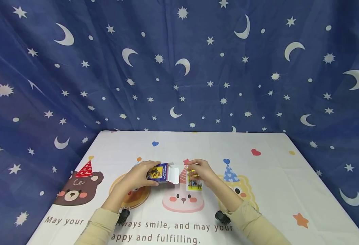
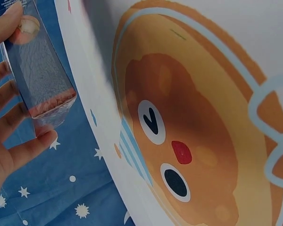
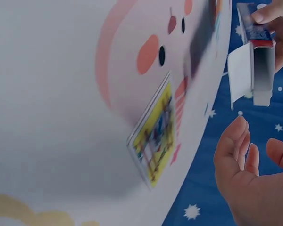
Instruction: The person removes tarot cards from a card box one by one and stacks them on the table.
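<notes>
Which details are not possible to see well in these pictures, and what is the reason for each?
- Yellow card: its picture is blurred in the right wrist view; in the head view, fingers of the right hand cover its far part.
- Box: its upper end is cut off by the top edge of the left wrist view.
- Tablecloth lettering just after "May your": hidden in the head view by the left sleeve.

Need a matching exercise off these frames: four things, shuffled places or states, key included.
1. blue cardboard box with yellow picture
2. white-edged rectangular picture card
3. white cartoon-printed cloth
4. blue star-and-moon curtain

A. spread beneath both hands
B. hanging at the back
C. in the left hand, white flap open
D. just by the right hand

1-C, 2-D, 3-A, 4-B
</notes>
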Action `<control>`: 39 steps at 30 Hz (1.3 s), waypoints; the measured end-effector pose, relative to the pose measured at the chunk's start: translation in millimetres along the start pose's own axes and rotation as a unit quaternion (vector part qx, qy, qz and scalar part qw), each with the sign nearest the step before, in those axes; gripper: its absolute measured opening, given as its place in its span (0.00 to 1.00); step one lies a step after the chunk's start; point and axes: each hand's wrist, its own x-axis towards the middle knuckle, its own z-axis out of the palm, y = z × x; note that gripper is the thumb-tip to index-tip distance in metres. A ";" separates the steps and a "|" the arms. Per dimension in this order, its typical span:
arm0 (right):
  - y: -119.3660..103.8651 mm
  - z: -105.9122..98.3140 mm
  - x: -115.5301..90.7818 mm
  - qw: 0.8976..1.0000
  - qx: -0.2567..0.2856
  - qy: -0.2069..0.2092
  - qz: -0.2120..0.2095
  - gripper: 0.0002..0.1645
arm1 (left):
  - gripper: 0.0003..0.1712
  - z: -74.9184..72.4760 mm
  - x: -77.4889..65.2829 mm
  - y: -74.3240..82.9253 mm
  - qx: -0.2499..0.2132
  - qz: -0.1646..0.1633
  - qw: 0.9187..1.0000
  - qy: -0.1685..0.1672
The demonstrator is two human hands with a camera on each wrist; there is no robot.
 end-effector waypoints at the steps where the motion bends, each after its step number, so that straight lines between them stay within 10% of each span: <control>1: -0.7 1.2 -1.1 1.000 -0.001 -0.004 -0.004 0.17 | 0.45 0.3 0.4 0.1 0.001 0.002 1.000 0.001; 39: -0.2 38.4 -3.4 0.996 -0.025 -0.026 -0.077 0.17 | 0.44 -0.5 8.3 33.7 -0.007 0.035 0.999 0.010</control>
